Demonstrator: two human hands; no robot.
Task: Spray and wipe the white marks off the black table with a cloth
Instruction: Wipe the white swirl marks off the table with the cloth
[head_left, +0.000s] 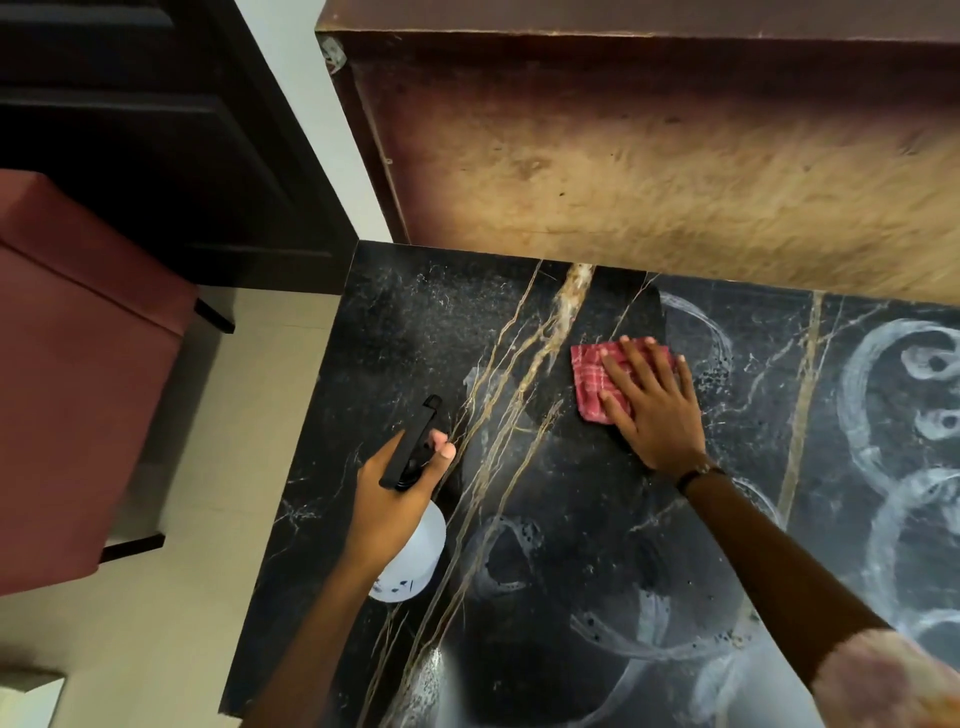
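Dim indoor view, warm light pooling on the far panel

We see a warm glow on the brown wooden panel (675, 171) fading to dark at its top and left edge, while the door (130, 130) at upper left sinks into near black. The black surface (405, 322) reflects little, with only a soft sheen along its pale veins. Soft shadows lie under the right hand (649, 405) and left hand (395, 493). Straight edges bow and lean with the wide lens. The sleeve (883, 680) at lower right is blurred, and the white marks (893, 415) look slightly smeared.
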